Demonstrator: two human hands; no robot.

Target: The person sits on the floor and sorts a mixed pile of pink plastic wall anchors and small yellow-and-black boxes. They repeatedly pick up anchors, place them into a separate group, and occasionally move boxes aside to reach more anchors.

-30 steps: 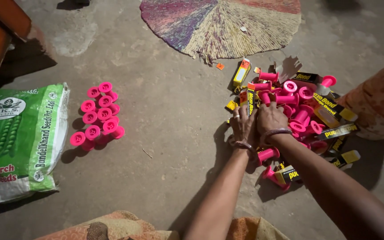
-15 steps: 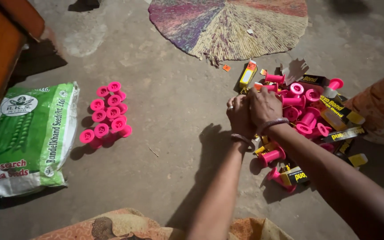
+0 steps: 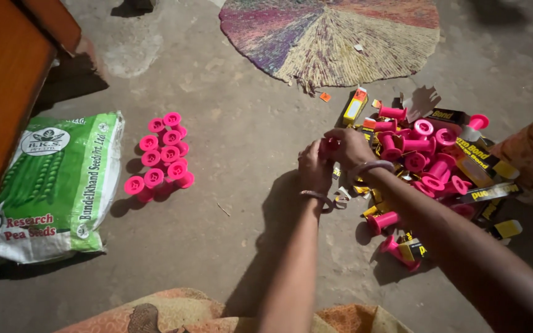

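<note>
Both hands meet just above the floor at the left edge of the pile: the left hand (image 3: 314,169) and the right hand (image 3: 348,148) are curled together around one pink spool (image 3: 330,145), fingers closed on it. Right of them lies a heap of pink spools (image 3: 424,154) mixed with flat yellow-and-black cartons (image 3: 476,151). Far left, a green-and-white sack (image 3: 57,185) lies flat, upright spools (image 3: 163,154) grouped beside it, a round woven mat (image 3: 334,37) beyond.

Head view, steeply down, floor (image 3: 235,154)
</note>
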